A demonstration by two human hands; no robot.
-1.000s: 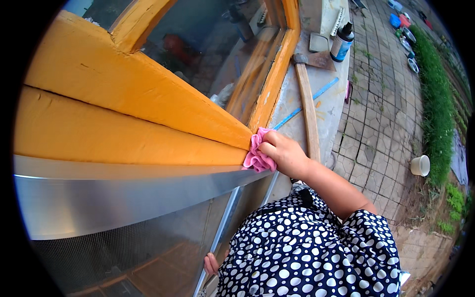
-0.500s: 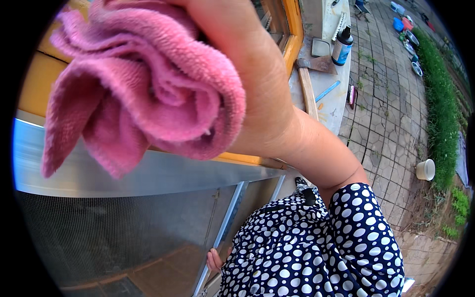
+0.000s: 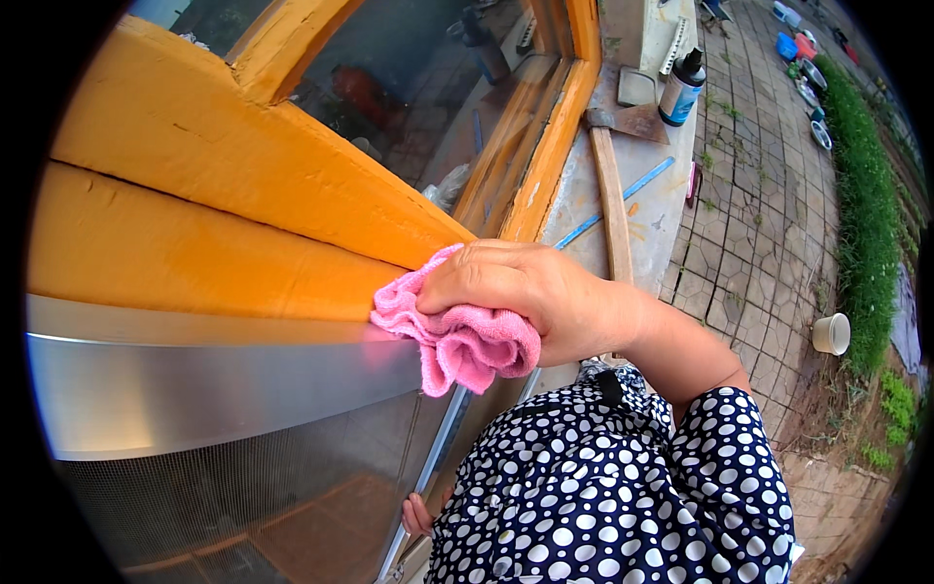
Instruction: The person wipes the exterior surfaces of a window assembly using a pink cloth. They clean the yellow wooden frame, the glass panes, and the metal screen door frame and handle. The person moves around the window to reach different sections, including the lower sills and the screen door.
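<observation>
My right hand (image 3: 530, 297) is closed round a crumpled pink cloth (image 3: 477, 346). The cloth lies against the right end of a silver metal strip (image 3: 233, 380), where it meets the orange-painted wooden frame (image 3: 214, 234). Low in the picture, the fingers of my left hand (image 3: 418, 514) curl at the metal edge of a screen door (image 3: 292, 487); its palm is hidden behind my polka-dot clothing.
Beyond my right arm, a ledge (image 3: 647, 224) bears a wooden-handled hatchet (image 3: 613, 195), a blue strip (image 3: 623, 200) and a dark pump bottle (image 3: 681, 90). A glass pane (image 3: 399, 97) sits in the orange frame. A white bucket (image 3: 831, 334) stands on the paving.
My right hand has come down and away from the camera with the pink cloth, onto the metal strip. More of the orange frame and glass shows. My left hand has stayed about where it was.
</observation>
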